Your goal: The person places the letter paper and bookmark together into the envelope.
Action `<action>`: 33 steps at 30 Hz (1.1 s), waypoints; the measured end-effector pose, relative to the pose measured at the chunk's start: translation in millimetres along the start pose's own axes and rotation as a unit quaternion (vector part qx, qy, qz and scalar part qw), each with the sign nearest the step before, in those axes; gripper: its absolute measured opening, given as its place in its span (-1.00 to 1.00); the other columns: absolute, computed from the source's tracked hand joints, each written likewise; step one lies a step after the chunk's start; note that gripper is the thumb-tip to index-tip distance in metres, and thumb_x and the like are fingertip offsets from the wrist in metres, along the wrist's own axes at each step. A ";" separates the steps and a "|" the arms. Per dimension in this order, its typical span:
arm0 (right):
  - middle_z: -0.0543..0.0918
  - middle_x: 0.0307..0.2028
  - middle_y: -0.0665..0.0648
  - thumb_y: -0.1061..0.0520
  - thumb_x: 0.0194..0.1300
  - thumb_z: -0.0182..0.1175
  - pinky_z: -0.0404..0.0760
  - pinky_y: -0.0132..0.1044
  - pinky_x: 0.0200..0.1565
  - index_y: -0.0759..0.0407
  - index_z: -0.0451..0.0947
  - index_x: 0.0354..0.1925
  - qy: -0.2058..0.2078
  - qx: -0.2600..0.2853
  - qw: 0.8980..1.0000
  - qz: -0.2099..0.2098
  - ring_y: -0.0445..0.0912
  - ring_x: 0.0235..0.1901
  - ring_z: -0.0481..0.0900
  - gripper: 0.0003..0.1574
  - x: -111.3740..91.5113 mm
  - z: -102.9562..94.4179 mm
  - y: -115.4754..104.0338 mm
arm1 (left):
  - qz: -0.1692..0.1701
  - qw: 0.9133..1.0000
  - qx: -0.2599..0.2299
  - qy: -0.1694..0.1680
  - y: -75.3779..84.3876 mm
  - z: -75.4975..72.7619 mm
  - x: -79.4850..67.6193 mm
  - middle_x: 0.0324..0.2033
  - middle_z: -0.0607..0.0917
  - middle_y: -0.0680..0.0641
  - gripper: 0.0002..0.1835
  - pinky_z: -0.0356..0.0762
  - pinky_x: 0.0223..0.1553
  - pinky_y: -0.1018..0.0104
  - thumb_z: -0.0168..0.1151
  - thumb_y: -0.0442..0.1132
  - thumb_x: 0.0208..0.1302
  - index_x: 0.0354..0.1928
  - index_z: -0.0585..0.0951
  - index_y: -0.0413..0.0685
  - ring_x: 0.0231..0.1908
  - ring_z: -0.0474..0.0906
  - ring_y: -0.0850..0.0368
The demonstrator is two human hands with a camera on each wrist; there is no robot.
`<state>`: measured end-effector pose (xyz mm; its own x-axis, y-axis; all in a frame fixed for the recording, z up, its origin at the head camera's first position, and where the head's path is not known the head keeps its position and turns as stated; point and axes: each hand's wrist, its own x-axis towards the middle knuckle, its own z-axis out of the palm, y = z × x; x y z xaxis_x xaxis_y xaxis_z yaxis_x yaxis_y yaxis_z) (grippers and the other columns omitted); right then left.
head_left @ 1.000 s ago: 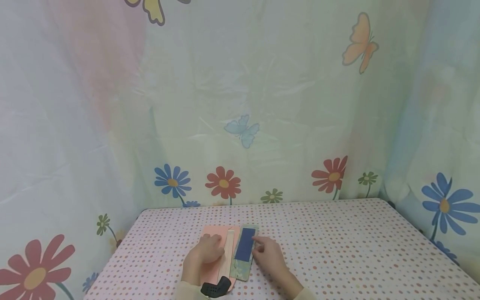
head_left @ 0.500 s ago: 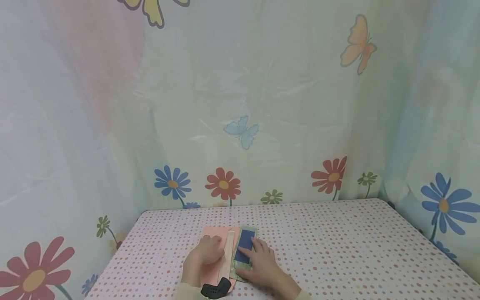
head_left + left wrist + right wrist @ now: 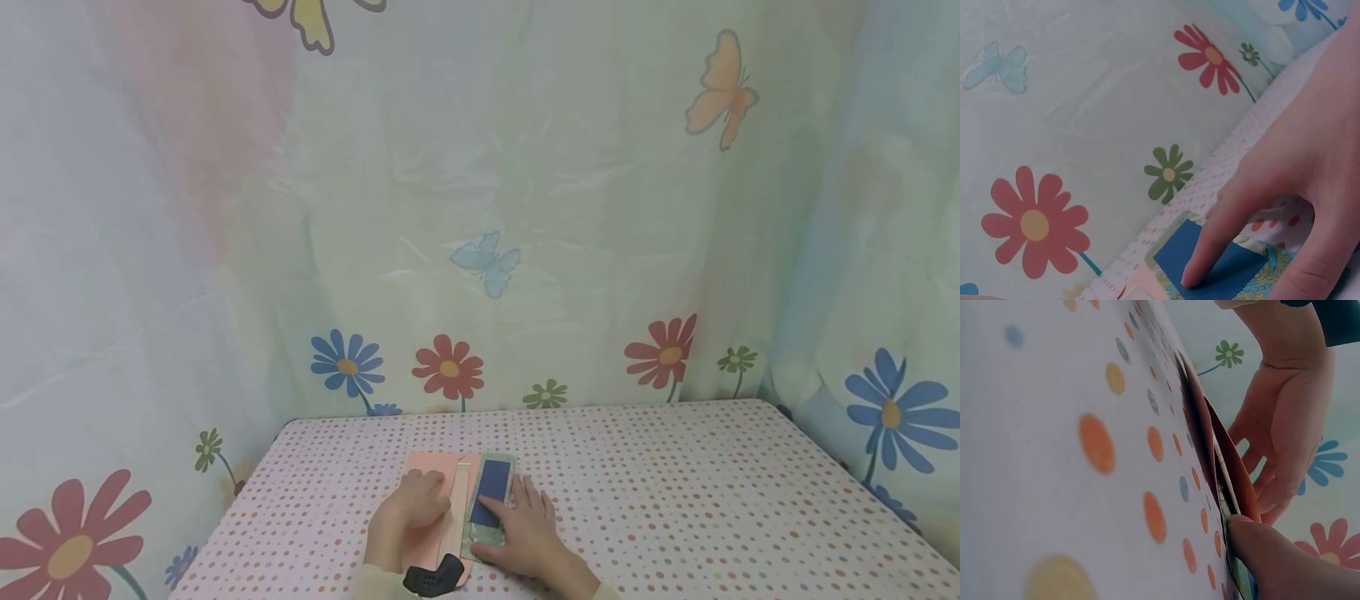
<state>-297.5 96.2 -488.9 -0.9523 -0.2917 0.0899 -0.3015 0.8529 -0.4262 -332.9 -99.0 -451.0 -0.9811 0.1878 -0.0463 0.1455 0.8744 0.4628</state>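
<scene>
My left hand rests with bent fingers on a pink sheet or folder that lies on the table. Along its right side runs a cream strip. Beside that strip, and apparently partly over it or under it, lies a green patterned card with a blue rectangle on it. The right hand spreads its fingers over the card. Its index fingertip presses on the blue rectangle, as the left wrist view shows, while the thumb touches the card's near edge. Layered edges of an orange-red flap show in the right wrist view.
A dotted cloth covers the table. Curtains with printed flowers hang behind and at both sides. A black wrist device sits at the left wrist, over the pink sheet's near end.
The right hand has moved from pinching near the card's right edge to lying over it, index finger on the blue rectangle. The left hand has stayed in place.
</scene>
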 end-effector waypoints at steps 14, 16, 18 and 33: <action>0.15 0.40 0.36 -0.60 -0.05 0.12 -0.21 0.60 0.16 -0.14 0.46 0.22 -0.009 0.002 1.000 -0.026 0.35 0.39 0.03 -0.03 -2.0 1.0 -1.9 | 0.020 1.000 0.020 -0.001 2.8 -1.8 -1.2 0.06 0.50 -0.31 -0.51 0.38 0.14 -0.26 0.07 -0.20 0.16 0.15 0.50 -0.22 0.10 0.41 -0.27; 0.17 0.39 0.34 -0.60 -0.03 0.10 -0.20 0.61 0.15 -0.15 0.47 0.21 -0.005 0.001 0.999 -0.034 0.34 0.38 0.05 -0.06 -2.8 1.1 -2.1 | 0.020 1.000 0.022 0.000 3.3 -1.9 -1.6 0.05 0.51 -0.31 -0.52 0.38 0.14 -0.26 0.08 -0.20 0.16 0.15 0.50 -0.22 0.10 0.41 -0.27; 0.20 0.38 0.32 -0.58 0.00 0.09 -0.22 0.62 0.14 -0.15 0.49 0.19 -0.002 0.008 0.999 -0.041 0.33 0.37 0.07 -0.09 -3.2 0.8 -2.7 | 0.015 1.000 0.019 0.001 4.3 -2.2 -2.0 0.06 0.50 -0.31 -0.52 0.37 0.15 -0.26 0.08 -0.20 0.17 0.15 0.50 -0.21 0.11 0.41 -0.27; 0.27 0.37 0.22 -0.47 0.08 0.13 -0.19 0.58 0.18 -0.16 0.51 0.16 -0.005 0.017 0.997 -0.071 0.24 0.39 0.08 -0.24 -2.1 0.8 -4.9 | 0.013 1.000 0.019 0.002 4.5 -2.9 -3.3 0.07 0.50 -0.31 -0.51 0.36 0.16 -0.27 0.07 -0.22 0.15 0.15 0.50 -0.22 0.12 0.41 -0.27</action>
<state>-294.0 92.3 -487.7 -0.8995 -0.4132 0.1418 -0.4312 0.7878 -0.4398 -329.4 -97.0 -446.2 -0.9775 0.2085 -0.0308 0.1754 0.8859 0.4294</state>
